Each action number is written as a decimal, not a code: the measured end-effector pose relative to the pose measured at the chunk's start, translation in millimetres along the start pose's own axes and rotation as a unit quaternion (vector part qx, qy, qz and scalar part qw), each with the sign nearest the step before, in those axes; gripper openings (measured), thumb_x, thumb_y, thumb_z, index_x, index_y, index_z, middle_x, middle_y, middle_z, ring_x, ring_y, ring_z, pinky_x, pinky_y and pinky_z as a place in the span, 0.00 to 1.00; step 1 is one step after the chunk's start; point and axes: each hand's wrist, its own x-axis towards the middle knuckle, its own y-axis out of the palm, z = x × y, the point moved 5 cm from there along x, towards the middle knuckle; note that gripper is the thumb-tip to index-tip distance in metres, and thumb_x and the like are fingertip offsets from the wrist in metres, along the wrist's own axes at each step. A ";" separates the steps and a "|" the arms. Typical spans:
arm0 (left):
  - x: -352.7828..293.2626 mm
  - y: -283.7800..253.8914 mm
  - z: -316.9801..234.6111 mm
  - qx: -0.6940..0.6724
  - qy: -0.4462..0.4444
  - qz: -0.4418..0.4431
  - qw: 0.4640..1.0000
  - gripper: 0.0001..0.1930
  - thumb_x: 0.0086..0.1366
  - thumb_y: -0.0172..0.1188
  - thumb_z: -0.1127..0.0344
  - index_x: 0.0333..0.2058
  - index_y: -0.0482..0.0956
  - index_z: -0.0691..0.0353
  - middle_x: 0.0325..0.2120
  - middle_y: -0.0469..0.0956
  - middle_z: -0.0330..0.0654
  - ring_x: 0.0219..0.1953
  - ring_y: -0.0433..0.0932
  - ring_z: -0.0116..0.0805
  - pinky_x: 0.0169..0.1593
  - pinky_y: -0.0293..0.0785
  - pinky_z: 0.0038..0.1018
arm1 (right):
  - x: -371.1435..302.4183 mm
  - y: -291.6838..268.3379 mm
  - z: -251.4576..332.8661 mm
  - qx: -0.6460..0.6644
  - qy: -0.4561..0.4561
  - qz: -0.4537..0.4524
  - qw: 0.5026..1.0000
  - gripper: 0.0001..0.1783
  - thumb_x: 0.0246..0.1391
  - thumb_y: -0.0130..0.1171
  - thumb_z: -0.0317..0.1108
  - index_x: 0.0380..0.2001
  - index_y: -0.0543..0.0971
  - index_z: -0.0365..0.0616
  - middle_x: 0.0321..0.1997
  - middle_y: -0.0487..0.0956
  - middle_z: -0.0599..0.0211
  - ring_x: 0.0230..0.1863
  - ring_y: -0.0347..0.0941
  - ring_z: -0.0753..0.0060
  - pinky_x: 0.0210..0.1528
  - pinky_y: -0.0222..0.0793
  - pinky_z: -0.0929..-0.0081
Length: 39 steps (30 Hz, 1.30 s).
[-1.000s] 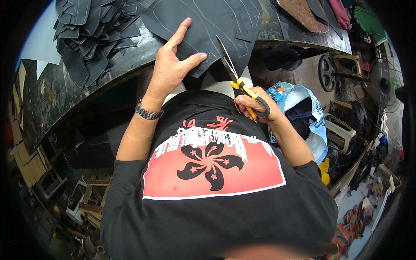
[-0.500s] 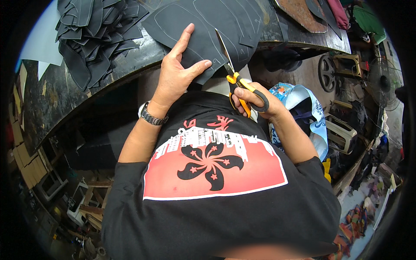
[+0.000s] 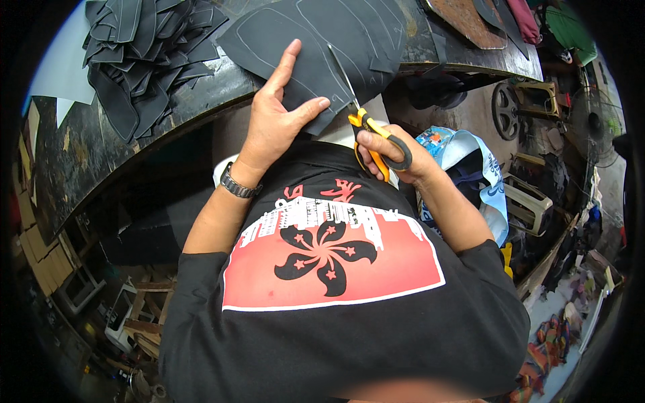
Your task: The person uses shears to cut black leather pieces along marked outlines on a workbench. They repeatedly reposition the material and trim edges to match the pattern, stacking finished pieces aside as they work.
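A black sheet (image 3: 269, 30) with light outlines drawn on it lies partly on the bench and hangs over its front edge. My left hand (image 3: 275, 121) grips the sheet's near left side, index finger stretched out and thumb spread on top; its other fingers are hidden. Yellow-and-black handled scissors (image 3: 371, 122) are held in my right hand (image 3: 396, 151), fingers wrapped round the handles. One long blade lies over the sheet, pointing away to the upper left beside the drawn lines. The other blade is out of sight, apparently beneath the sheet.
A heap of cut black pieces (image 3: 138, 57) covers the bench's (image 3: 74, 154) left part, beside a pale sheet (image 3: 64, 54). A worn board (image 3: 467, 23) lies at the far right. Right of me are a blue-and-white bag (image 3: 494, 195), a plastic stool (image 3: 527, 205) and a fan (image 3: 594, 121).
The black sheet has shifted slightly left. The scissors' visible blade has turned a little, its tip moving left, and looks narrower. Both hands keep their grip.
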 end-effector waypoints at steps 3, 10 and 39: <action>-2.5 1.4 1.7 -0.004 -0.001 0.002 1.000 0.44 0.54 0.69 0.77 0.67 0.54 0.68 0.66 0.58 0.53 0.65 0.62 0.36 0.66 0.59 0.27 | 4.6 -0.1 1.1 -0.003 -0.013 -0.010 1.000 0.29 0.54 0.62 0.58 0.16 0.74 0.42 0.13 0.71 0.68 0.12 0.68 0.79 0.15 0.60 0.83; -2.4 1.9 5.2 -0.020 0.005 -0.015 1.000 0.43 0.54 0.68 0.77 0.66 0.56 0.68 0.65 0.60 0.52 0.64 0.63 0.34 0.65 0.60 0.27 | 3.5 5.7 -9.3 0.005 -0.003 -0.047 0.999 0.25 0.52 0.67 0.52 0.16 0.73 0.44 0.13 0.71 0.72 0.12 0.66 0.83 0.15 0.58 0.85; -0.1 -17.7 9.1 -0.048 0.008 -0.103 0.993 0.36 0.57 0.66 0.78 0.63 0.62 0.69 0.61 0.68 0.49 0.57 0.71 0.29 0.59 0.68 0.24 | 11.7 17.3 -5.7 0.012 -0.034 -0.038 0.999 0.27 0.51 0.67 0.55 0.15 0.71 0.46 0.12 0.68 0.75 0.11 0.63 0.84 0.14 0.57 0.85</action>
